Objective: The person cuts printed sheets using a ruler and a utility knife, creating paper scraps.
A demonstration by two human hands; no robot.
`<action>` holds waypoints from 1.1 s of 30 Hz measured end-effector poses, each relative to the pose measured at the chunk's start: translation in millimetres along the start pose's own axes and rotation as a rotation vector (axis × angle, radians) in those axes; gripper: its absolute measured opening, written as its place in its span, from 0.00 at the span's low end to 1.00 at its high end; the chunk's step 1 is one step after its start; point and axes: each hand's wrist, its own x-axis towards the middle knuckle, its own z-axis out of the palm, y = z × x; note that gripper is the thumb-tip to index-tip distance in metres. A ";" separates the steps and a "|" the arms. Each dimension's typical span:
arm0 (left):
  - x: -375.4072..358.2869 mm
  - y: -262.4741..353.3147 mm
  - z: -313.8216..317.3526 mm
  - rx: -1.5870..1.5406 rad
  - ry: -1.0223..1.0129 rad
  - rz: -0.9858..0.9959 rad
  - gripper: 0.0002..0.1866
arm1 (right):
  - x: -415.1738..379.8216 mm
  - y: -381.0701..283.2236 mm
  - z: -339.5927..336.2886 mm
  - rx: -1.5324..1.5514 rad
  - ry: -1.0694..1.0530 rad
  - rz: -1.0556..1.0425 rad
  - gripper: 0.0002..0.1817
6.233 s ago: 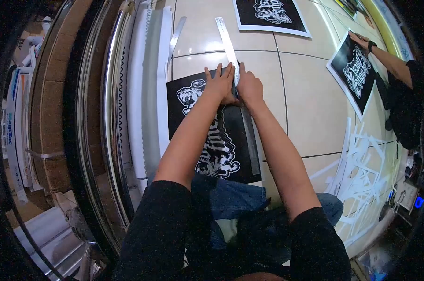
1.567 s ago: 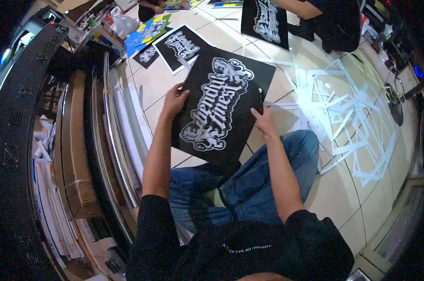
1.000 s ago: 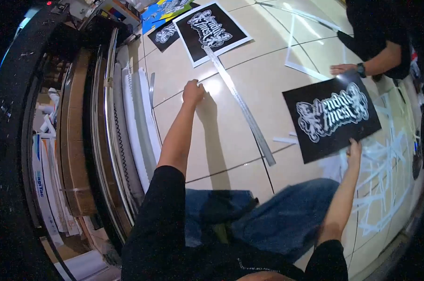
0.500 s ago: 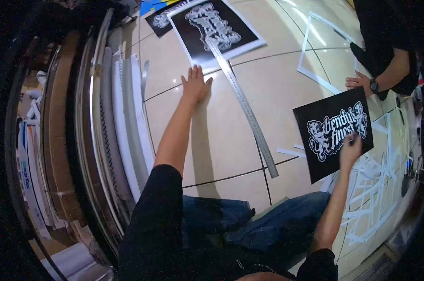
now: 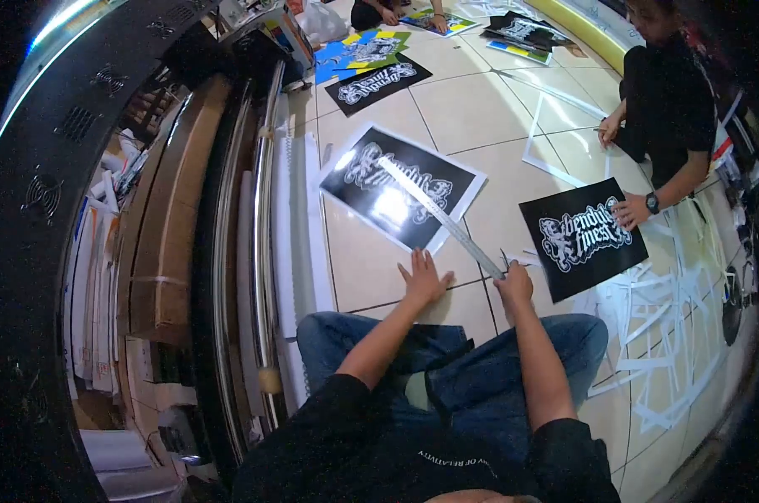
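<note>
My left hand (image 5: 425, 278) lies open with its fingers spread on the tiled floor, by the near corner of a white-bordered black print (image 5: 379, 213). A long metal ruler (image 5: 453, 226) lies diagonally across that print. At the ruler's near end, my right hand (image 5: 516, 289) is closed around a slim dark tool (image 5: 504, 256), whose tip points up; its exact kind is too small to tell. To the right is a trimmed black print (image 5: 576, 267) with white lettering, under a co-worker's hand (image 5: 632, 210).
Cut white strips (image 5: 660, 335) are piled at the right. A white paper frame (image 5: 555, 172) lies beyond the trimmed print. Another black print (image 5: 379, 82) and colourful sheets (image 5: 350, 57) lie farther back. Rolls and a long cardboard box (image 5: 178, 218) line the left side. Other people sit nearby.
My right hand has left the trimmed print and come left to the ruler's near end. A co-worker's hand now rests on that print. My view has tilted up, showing more floor.
</note>
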 end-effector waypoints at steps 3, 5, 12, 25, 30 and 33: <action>-28.4 24.5 -19.0 -0.128 -0.095 0.080 0.37 | 1.1 21.6 16.6 0.065 0.048 -0.019 0.31; -37.3 24.6 -16.7 -0.236 0.001 0.222 0.24 | -3.0 22.7 11.8 -0.078 -0.060 -0.047 0.27; 20.5 -75.6 -25.3 0.169 0.286 0.250 0.38 | -10.9 29.5 -19.3 0.015 -0.214 -0.165 0.20; 16.3 -36.7 -2.5 0.118 -0.007 -0.119 0.51 | -38.6 -24.2 21.3 0.274 -0.086 -0.188 0.16; 10.3 -71.5 -19.4 -0.059 -0.141 -0.172 0.62 | -31.6 -43.7 47.7 0.313 0.193 -0.444 0.20; 9.9 -94.1 -20.7 0.017 -0.181 -0.060 0.64 | -43.1 -63.9 34.4 0.290 0.055 -0.173 0.23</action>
